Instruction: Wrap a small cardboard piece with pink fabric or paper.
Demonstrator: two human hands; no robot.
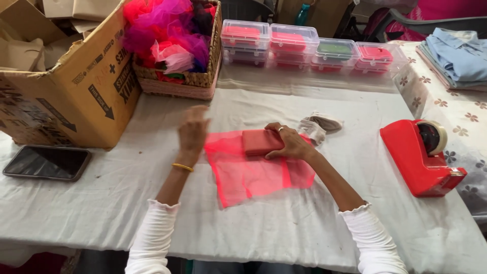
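At the middle of a white-clothed table, seen from the head camera, a small rectangular pink-red bar is pinned by the right hand, whose fingers are curled down over its right end. Its long axis runs left to right, tilted slightly, across the upper part of a sheer square of pink-red netting spread flat beneath it. The left hand is held raised and blurred just beside the netting's left edge, gripping nothing; whether its fingers are spread cannot be told. The bar is thus nearer the right hand, with the left a little apart. Free cloth is left toward the near edge. Well apart are a black phone, a brown cardboard box, a wicker basket of netting, clear lidded boxes, crumpled beige cloth and a red tape dispenser.
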